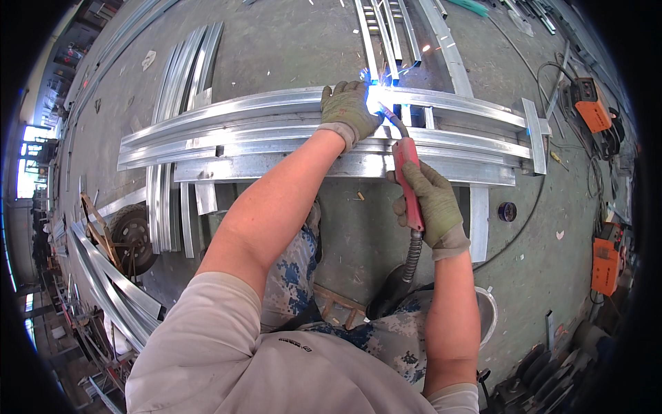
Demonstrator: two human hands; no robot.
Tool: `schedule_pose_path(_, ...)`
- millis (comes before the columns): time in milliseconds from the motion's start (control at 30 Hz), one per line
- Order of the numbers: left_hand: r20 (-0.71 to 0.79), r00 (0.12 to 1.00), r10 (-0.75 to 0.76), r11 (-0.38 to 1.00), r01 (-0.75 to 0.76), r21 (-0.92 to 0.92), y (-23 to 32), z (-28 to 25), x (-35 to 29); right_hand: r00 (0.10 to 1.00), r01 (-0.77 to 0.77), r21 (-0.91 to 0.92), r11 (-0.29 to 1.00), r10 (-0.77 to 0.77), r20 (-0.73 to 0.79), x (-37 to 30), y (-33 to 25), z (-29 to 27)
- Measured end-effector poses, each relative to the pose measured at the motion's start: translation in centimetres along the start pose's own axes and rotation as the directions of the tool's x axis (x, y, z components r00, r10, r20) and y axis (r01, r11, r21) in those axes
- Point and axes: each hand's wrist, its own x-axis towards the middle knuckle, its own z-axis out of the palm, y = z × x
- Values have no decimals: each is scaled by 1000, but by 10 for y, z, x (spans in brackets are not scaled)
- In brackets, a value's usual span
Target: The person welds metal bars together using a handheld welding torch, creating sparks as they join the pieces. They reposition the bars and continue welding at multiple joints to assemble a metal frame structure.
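Observation:
My right hand (432, 200), in a green work glove, is closed around the red handle of a welding torch (407, 165). The torch's bent neck points up and left to a bright white-blue arc (376, 99), whose glare hides the joint. Just left of the arc, my gloved left hand (349, 110) grips a shiny steel channel (255, 109) from above, fingers bent over its far edge. Several parallel steel channels lie crosswise before me. Narrow steel rails (365, 41) run away from the arc at the far side.
Long steel profiles (181, 76) lie under the channels at left. A wheel (132, 238) stands beside more profiles (114, 276). Orange machines (592, 107) with cables sit at right. A small round can (507, 211) is on the floor. Sparks fly near the rails.

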Motion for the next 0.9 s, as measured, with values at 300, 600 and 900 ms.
schedule_pose_path(300, 79, 996, 49, 993, -40, -113, -29, -37, -5, 999, 42, 17, 999, -42, -10, -9, -5, -4)
schedule_pose_path(600, 124, 992, -21, 1000, 22, -13, -46, -42, -13, 998, -3, -47, 999, 6, 66, -10, 1, 17)
schedule_pose_path(900, 93, 995, -34, 998, 38, -40, -42, -38, -15, 996, -75, -18, 997, 76, 53, -9, 8, 26)
